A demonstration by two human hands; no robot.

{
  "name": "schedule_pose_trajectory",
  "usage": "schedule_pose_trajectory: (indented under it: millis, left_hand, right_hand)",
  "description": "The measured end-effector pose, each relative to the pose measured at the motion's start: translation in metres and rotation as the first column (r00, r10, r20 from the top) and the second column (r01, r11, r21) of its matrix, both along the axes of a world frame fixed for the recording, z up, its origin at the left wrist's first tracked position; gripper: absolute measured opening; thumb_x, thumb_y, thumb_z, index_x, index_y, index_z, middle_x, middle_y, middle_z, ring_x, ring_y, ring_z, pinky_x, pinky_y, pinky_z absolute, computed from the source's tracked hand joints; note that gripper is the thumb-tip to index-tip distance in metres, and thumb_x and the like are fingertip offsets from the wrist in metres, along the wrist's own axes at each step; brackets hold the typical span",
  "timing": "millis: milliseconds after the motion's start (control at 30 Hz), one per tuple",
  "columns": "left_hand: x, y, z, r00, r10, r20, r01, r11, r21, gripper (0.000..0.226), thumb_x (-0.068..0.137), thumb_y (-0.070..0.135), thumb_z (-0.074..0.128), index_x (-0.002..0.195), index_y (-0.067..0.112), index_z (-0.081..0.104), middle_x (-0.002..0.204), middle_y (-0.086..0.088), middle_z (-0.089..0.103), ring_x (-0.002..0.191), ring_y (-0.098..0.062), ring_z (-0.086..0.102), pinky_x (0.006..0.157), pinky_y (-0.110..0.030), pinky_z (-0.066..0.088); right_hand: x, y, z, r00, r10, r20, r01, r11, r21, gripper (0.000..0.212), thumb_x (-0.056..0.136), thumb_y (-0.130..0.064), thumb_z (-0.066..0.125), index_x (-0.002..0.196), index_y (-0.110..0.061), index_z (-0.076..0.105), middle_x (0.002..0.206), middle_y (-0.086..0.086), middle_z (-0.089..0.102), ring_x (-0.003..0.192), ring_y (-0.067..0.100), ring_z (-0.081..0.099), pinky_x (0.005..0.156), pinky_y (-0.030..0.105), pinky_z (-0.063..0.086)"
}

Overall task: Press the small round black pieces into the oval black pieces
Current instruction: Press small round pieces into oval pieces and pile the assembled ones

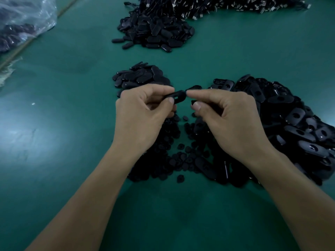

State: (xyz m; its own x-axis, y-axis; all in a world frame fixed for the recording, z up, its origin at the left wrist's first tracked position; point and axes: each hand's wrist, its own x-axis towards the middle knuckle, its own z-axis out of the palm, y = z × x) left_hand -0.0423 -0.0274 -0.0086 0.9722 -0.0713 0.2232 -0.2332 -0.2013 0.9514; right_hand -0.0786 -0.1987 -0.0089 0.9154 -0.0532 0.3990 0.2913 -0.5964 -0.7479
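Note:
My left hand (143, 115) pinches an oval black piece (176, 96) between thumb and fingers, holding it above the table. My right hand (226, 115) is close beside it, its forefinger tip touching the oval piece's right end and its thumb curled just below; a small dark piece (193, 102) sits at the thumb tip. Under both hands lies a spread of small round black pieces (181, 154). A heap of oval pieces with holes (293, 124) is on the right.
A smaller pile of oval pieces (139, 77) lies just beyond my left hand, another pile (155, 33) farther back, and corded parts with metal ends (217, 8) along the far edge. A clear plastic bag (21, 22) sits at far left on the green table (63, 115).

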Motion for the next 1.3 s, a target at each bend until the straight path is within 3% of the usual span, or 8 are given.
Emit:
schedule_pose_trajectory:
  millis: [233,433,600,700,867,967,1300]
  left_hand:
    - [-0.004,-0.002,0.001,0.998,-0.054,0.039,0.05,0.995,0.083,0.025,0.088,0.006,0.076,0.099,0.029,0.076,0.088,0.007,0.078,0.082,-0.012,0.076,0.081,-0.036,0.062]
    - [-0.007,-0.004,0.001,0.995,-0.075,0.064,0.069,0.993,0.093,0.029,0.086,0.006,0.076,0.102,0.03,0.077,0.084,0.009,0.078,0.079,-0.012,0.076,0.081,-0.037,0.063]
    - [-0.009,-0.008,-0.001,0.991,-0.089,0.102,0.078,0.991,0.109,0.027,0.087,0.002,0.075,0.108,0.018,0.079,0.091,0.009,0.079,0.081,-0.007,0.076,0.081,-0.031,0.062]
    - [-0.008,-0.008,-0.001,0.99,-0.088,0.11,0.073,0.988,0.133,0.028,0.086,0.001,0.076,0.108,0.018,0.078,0.092,0.011,0.078,0.082,-0.003,0.075,0.081,-0.026,0.061]
    - [-0.01,-0.009,-0.003,0.98,-0.111,0.166,0.072,0.972,0.225,0.028,0.086,0.001,0.075,0.11,0.016,0.078,0.093,0.019,0.075,0.082,0.005,0.072,0.08,-0.014,0.056]
    - [-0.01,-0.009,-0.004,0.968,-0.133,0.213,0.068,0.955,0.288,0.027,0.088,0.002,0.073,0.112,0.014,0.077,0.094,0.016,0.074,0.085,0.007,0.071,0.082,-0.011,0.053]
    - [-0.011,-0.008,-0.003,0.951,-0.131,0.28,0.02,0.93,0.368,0.026,0.084,0.006,0.076,0.108,0.017,0.078,0.096,0.008,0.077,0.085,0.0,0.071,0.081,-0.023,0.058]
  right_hand:
    - [-0.001,0.0,0.002,1.0,-0.008,-0.012,0.008,0.997,0.071,0.014,0.09,-0.013,0.074,0.093,-0.027,0.073,0.082,-0.018,0.071,0.079,-0.001,0.069,0.073,0.012,0.053]
    - [-0.003,0.001,0.004,0.999,-0.021,0.026,0.019,0.998,0.055,0.013,0.09,-0.014,0.073,0.095,-0.026,0.075,0.088,-0.017,0.07,0.084,0.002,0.067,0.076,0.014,0.051]
    - [-0.006,0.006,0.004,1.0,0.009,0.03,-0.009,1.0,-0.021,0.016,0.094,-0.01,0.069,0.107,-0.019,0.072,0.091,-0.018,0.068,0.089,-0.003,0.064,0.078,0.006,0.047]
    - [-0.006,0.006,0.006,1.0,0.021,0.017,-0.02,1.0,-0.021,0.019,0.093,-0.006,0.067,0.104,-0.021,0.059,0.082,-0.014,0.064,0.079,-0.003,0.06,0.067,0.005,0.042]
    - [-0.006,0.003,0.007,0.998,0.067,-0.004,-0.067,0.996,-0.062,0.024,0.094,-0.003,0.064,0.097,-0.02,0.048,0.072,-0.002,0.06,0.071,0.012,0.057,0.06,0.015,0.044]
    - [-0.007,0.002,0.007,0.997,0.069,-0.027,-0.072,0.994,-0.088,0.026,0.093,-0.003,0.065,0.096,-0.02,0.046,0.069,-0.002,0.059,0.071,0.013,0.057,0.061,0.022,0.046]
    - [-0.01,0.014,0.007,0.992,-0.119,0.036,0.12,0.993,-0.016,0.044,0.085,-0.009,0.076,0.074,-0.028,0.038,0.068,0.0,0.065,0.068,0.015,0.058,0.058,0.025,0.044]
